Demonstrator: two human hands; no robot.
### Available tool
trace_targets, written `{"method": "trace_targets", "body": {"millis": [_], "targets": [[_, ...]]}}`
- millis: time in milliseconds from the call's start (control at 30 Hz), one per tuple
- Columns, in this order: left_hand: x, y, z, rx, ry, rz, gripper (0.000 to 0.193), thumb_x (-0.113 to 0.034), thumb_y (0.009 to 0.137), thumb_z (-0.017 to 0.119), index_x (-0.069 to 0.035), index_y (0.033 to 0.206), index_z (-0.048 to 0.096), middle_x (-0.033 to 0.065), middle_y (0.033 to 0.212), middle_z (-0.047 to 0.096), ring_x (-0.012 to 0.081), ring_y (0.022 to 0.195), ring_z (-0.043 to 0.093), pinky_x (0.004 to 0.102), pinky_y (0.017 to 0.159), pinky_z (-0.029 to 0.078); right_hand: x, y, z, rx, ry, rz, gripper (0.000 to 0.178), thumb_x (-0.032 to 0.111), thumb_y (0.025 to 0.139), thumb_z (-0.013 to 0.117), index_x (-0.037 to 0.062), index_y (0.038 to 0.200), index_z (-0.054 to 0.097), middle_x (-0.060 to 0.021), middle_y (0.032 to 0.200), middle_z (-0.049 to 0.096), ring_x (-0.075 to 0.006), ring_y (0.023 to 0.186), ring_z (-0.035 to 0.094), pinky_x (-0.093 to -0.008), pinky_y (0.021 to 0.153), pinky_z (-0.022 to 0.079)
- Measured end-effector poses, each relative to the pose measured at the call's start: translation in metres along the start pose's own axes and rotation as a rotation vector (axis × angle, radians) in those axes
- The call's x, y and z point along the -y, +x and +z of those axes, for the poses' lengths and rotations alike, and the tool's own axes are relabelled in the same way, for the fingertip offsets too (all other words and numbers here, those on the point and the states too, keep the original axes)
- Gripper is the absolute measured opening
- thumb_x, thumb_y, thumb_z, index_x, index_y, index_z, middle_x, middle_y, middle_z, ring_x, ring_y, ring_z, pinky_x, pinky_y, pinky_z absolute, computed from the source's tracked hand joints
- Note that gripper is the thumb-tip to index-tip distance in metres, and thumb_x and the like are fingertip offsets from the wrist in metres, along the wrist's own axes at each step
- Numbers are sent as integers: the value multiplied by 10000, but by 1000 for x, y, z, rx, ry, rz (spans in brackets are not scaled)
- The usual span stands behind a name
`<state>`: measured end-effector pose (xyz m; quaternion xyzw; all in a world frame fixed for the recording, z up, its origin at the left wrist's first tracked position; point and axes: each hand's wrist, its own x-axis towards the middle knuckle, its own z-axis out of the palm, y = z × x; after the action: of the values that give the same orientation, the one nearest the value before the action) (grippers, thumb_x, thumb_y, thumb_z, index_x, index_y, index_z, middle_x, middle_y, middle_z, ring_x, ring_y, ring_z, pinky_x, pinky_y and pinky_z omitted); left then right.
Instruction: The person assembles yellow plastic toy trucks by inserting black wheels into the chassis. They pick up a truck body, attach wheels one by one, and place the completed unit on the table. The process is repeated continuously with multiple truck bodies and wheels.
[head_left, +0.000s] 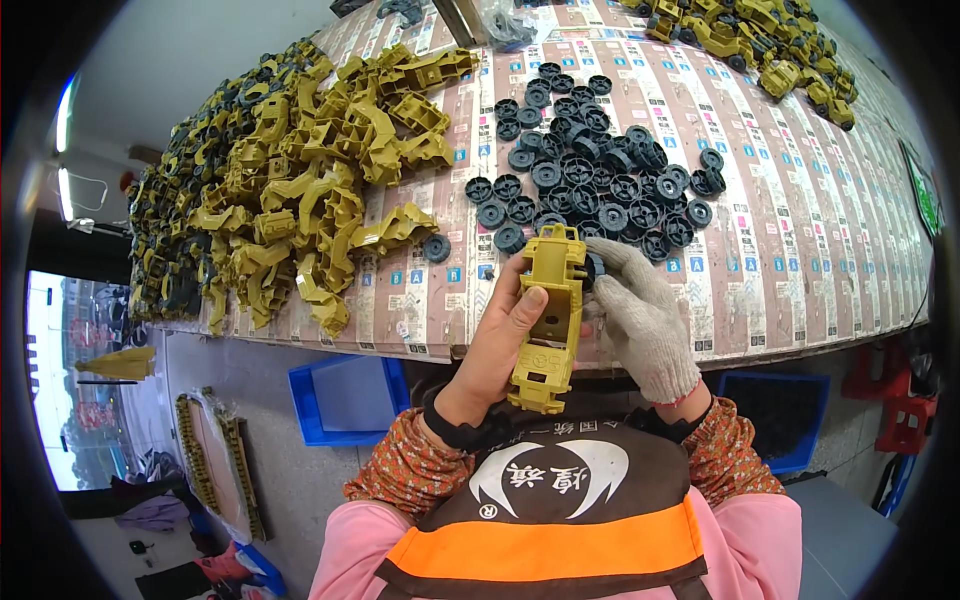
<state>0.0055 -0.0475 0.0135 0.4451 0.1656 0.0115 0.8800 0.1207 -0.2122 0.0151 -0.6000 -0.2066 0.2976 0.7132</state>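
Observation:
My bare left hand (pixel 492 348) grips a yellow plastic toy-vehicle chassis (pixel 545 362), held upright over the table's near edge with its long side toward me. My right hand (pixel 648 325), in a light knitted glove, is closed around a black toy wheel (pixel 594 268). That wheel sits against the right side of the chassis near its far end; the gloved fingers partly cover it, so whether it is fixed there is hidden. Just beyond both hands lies a loose heap of black wheels (pixel 578 172). One stray wheel (pixel 436 248) rests to the left.
A big pile of yellow body parts (pixel 315 190) covers the left of the table (pixel 770 250), beside assembled toy vehicles (pixel 190 170). More yellow vehicles (pixel 780 55) lie at the far right. Below the edge are blue bins (pixel 305 405) and red stools (pixel 905 400).

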Motion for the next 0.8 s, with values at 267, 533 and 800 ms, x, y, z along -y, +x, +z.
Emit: {"method": "trace_targets", "body": {"millis": [267, 533, 800], "targets": [[12, 3, -4, -32, 66, 106, 654, -393, 1106, 592, -133, 1630, 301, 98, 1373, 617, 212, 1169, 691, 376, 931, 630, -12, 1, 0, -58, 269, 137, 453, 131, 1041, 582, -20, 1466, 545, -100, 1212, 672, -117, 995, 666, -255, 801, 542], [14, 1, -2, -26, 70, 132, 626, -349, 1126, 583, -85, 1624, 310, 69, 1453, 559, 144, 1276, 586, 320, 1072, 503, -15, 0, -2, -59, 202, 43, 449, 130, 1035, 582, -26, 1455, 553, -88, 1178, 677, -97, 917, 638, -227, 765, 516], [20, 3, -1, -28, 496, 242, 678, -256, 1105, 625, -62, 1627, 240, 118, 1454, 545, 183, 1333, 545, 345, 1121, 454, -6, -7, 7, -135, 23, 11, 434, 34, 1020, 612, -62, 1442, 576, -158, 1267, 713, -204, 1118, 706, -336, 943, 576]]}}
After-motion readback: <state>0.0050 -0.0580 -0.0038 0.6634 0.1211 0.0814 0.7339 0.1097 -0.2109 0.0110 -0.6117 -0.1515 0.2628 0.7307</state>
